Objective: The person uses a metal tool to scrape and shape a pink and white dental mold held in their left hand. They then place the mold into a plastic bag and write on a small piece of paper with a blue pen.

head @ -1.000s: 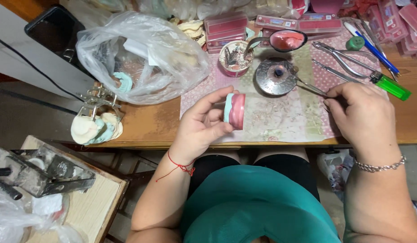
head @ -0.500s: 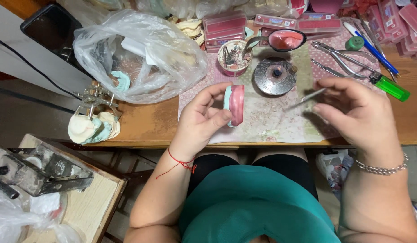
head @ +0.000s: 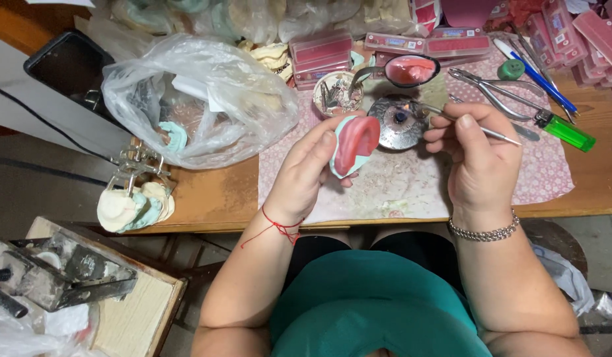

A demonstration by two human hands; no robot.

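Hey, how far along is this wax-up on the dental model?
Done: pink wax already covers the dental model held in the left hand. In hand: the right hand holds a thin metal tool, tip at the small burner. Left: whether more shaping remains can't be told.

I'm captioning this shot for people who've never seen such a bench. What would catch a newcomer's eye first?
At centre, the left hand holds up a pale green dental cast topped with a pink wax arch. Just right of it, the right hand holds a thin metal tool with its tip at the small round metal burner. A crumpled clear plastic bag fills the upper left.
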